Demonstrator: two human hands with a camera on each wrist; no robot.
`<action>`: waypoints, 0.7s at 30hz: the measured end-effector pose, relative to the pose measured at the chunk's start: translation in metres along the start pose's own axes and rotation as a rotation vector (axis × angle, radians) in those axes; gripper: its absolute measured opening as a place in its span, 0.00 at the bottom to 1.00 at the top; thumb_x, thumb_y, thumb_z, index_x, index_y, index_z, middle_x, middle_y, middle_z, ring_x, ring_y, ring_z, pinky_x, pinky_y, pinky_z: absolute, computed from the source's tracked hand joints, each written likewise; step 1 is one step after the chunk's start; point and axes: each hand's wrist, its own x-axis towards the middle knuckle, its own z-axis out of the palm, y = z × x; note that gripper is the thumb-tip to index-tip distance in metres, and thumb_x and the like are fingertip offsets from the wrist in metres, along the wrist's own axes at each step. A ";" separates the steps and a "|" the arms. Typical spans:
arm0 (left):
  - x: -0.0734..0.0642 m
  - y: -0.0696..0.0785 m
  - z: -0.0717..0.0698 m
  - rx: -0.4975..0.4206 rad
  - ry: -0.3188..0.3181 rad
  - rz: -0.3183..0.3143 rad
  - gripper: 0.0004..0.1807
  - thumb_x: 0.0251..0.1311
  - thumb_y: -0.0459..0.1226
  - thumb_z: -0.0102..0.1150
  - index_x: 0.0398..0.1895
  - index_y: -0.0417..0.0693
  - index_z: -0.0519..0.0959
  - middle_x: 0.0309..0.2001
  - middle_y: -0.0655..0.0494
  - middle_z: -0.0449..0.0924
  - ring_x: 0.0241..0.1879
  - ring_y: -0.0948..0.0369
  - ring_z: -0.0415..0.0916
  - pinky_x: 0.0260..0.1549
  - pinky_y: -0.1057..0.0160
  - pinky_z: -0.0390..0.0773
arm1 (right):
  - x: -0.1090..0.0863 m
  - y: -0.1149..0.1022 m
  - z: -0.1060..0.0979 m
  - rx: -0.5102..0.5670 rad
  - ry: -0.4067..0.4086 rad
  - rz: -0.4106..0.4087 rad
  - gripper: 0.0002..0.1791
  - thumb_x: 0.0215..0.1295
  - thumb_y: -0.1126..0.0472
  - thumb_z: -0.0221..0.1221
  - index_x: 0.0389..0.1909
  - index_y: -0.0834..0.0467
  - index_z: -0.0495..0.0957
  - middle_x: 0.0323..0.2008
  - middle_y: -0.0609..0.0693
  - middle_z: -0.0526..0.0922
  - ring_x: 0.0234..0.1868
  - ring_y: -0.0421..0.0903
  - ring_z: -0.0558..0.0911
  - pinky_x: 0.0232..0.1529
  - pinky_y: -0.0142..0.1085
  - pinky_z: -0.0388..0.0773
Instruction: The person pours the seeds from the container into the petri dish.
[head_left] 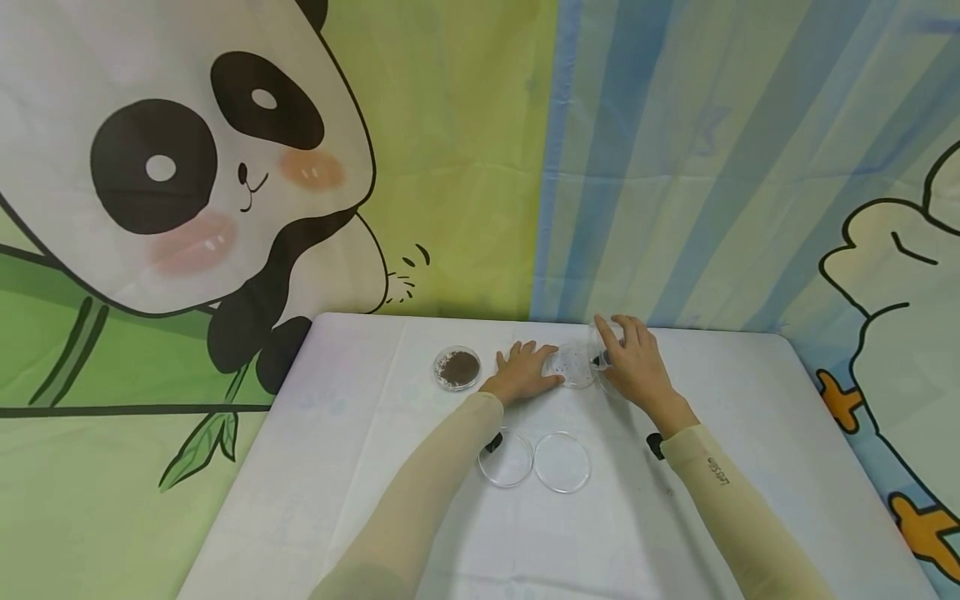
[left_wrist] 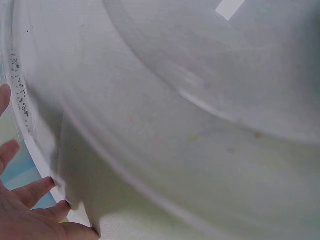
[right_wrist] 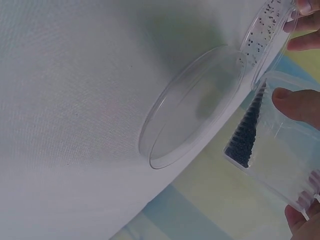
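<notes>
My right hand [head_left: 636, 362] grips a clear plastic box [right_wrist: 280, 140], tilted so black granules [right_wrist: 245, 135] bank up along one side. The box is held beside a clear round dish [head_left: 573, 367] scattered with small dark specks. At that dish's left edge is my left hand [head_left: 522, 375], fingers spread, thumb and forefinger at the rim. In the right wrist view, a clear round dish part [right_wrist: 195, 107] with nothing in it lies against the speckled dish. It is partly hidden under my right hand in the head view.
A round dish of brown granular material [head_left: 457, 368] stands left of my left hand. Nearer me lie two clear round dish parts, a left one [head_left: 506, 482] and a right one [head_left: 562, 462], side by side. A printed backdrop [head_left: 465, 167] rises behind the white table [head_left: 360, 500].
</notes>
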 end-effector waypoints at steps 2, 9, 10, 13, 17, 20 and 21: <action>-0.001 0.000 0.000 0.001 0.002 -0.001 0.36 0.66 0.62 0.54 0.75 0.67 0.63 0.75 0.48 0.58 0.74 0.42 0.49 0.64 0.28 0.48 | 0.000 0.000 0.000 0.005 0.000 -0.001 0.56 0.41 0.66 0.80 0.73 0.62 0.61 0.64 0.70 0.63 0.63 0.70 0.64 0.55 0.65 0.68; -0.002 0.002 -0.001 0.002 0.001 -0.008 0.36 0.66 0.61 0.54 0.76 0.68 0.63 0.75 0.48 0.58 0.75 0.43 0.49 0.64 0.28 0.47 | 0.001 -0.001 0.000 0.013 0.007 -0.002 0.55 0.41 0.67 0.79 0.73 0.62 0.62 0.64 0.70 0.64 0.63 0.70 0.65 0.54 0.65 0.69; -0.002 0.002 -0.002 0.004 0.000 -0.007 0.36 0.67 0.61 0.54 0.76 0.68 0.63 0.75 0.48 0.58 0.75 0.43 0.49 0.64 0.28 0.47 | 0.001 -0.001 0.000 0.014 0.008 -0.003 0.55 0.41 0.67 0.79 0.73 0.62 0.63 0.63 0.70 0.64 0.63 0.70 0.65 0.54 0.65 0.69; -0.002 0.002 -0.002 0.004 0.001 -0.008 0.35 0.66 0.61 0.54 0.76 0.68 0.63 0.75 0.48 0.58 0.74 0.43 0.49 0.64 0.28 0.47 | 0.001 -0.001 0.000 0.014 0.013 -0.009 0.55 0.41 0.67 0.80 0.73 0.63 0.63 0.64 0.70 0.64 0.63 0.70 0.65 0.54 0.65 0.69; -0.002 0.002 -0.002 -0.002 0.004 -0.005 0.35 0.66 0.61 0.55 0.75 0.68 0.63 0.75 0.48 0.58 0.74 0.43 0.49 0.64 0.28 0.47 | 0.001 -0.001 0.001 0.017 0.026 -0.018 0.55 0.40 0.67 0.80 0.72 0.63 0.63 0.63 0.70 0.64 0.63 0.70 0.65 0.53 0.65 0.69; -0.002 0.001 -0.001 -0.004 0.007 -0.002 0.35 0.66 0.61 0.55 0.75 0.67 0.63 0.75 0.47 0.58 0.74 0.42 0.49 0.64 0.27 0.47 | 0.001 0.000 0.002 0.017 0.029 -0.022 0.54 0.41 0.68 0.79 0.73 0.62 0.63 0.63 0.70 0.65 0.63 0.70 0.65 0.54 0.65 0.69; -0.002 0.001 -0.001 -0.004 0.007 0.000 0.35 0.66 0.61 0.55 0.75 0.67 0.63 0.75 0.47 0.58 0.74 0.42 0.49 0.64 0.27 0.47 | 0.001 0.000 0.002 0.017 0.026 -0.021 0.54 0.41 0.68 0.79 0.73 0.62 0.63 0.64 0.70 0.64 0.63 0.70 0.65 0.54 0.65 0.69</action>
